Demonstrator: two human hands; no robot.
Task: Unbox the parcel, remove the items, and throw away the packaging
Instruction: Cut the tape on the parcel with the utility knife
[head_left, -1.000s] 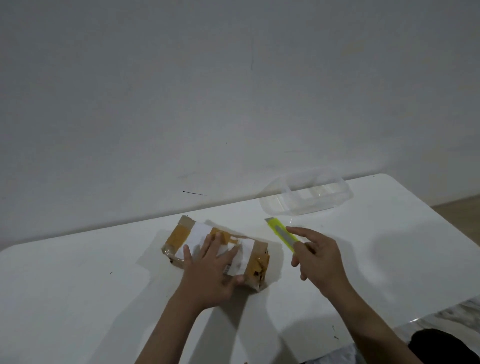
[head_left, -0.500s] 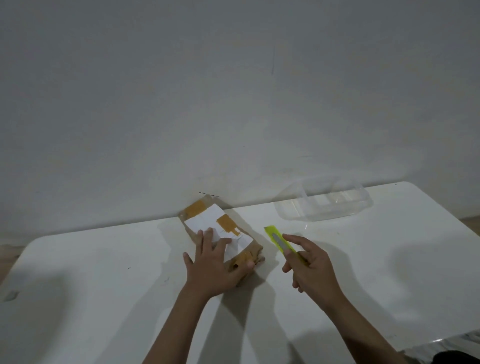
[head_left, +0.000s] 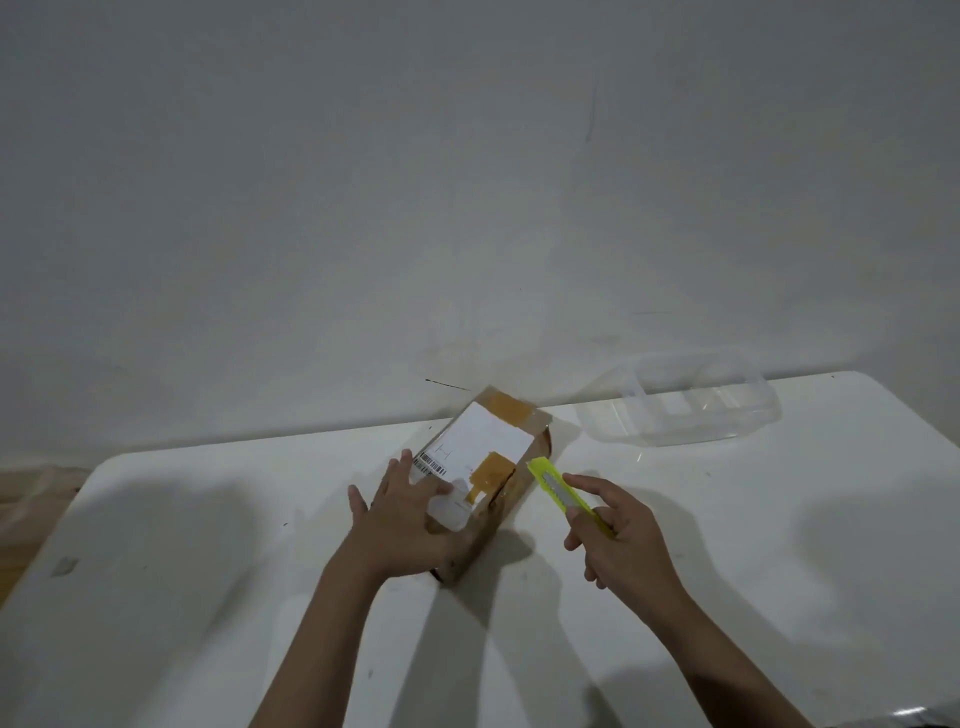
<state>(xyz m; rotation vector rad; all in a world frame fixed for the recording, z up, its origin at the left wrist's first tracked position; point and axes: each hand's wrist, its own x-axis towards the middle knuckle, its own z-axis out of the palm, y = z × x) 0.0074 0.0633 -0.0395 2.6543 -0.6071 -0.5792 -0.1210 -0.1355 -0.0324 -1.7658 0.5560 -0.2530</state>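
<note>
White table (head_left: 208, 597) against a bare wall: the parcel (head_left: 480, 467) lies at centre, pinned under the flat, spread left hand (head_left: 402, 525) so it cannot slide. At its 3 o'clock the right hand (head_left: 623, 540) grips a yellow cutter (head_left: 563, 493) (tip towards the taped edge), probably to slit it.

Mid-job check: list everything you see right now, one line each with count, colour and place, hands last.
parcel: one, brown cardboard with orange-brown tape and a white label, mid-table near the wall, still closed.
utility knife: one, yellow-green, just right of the parcel, tip close to its right edge.
plastic container: one, clear, far right of the table by the wall.
table: one, white, across the lower frame.
wall: one, grey-white, behind the table.
left hand: one, fingers spread flat, pressing on the parcel's near end.
right hand: one, grips the utility knife, forefinger along its top.
</note>
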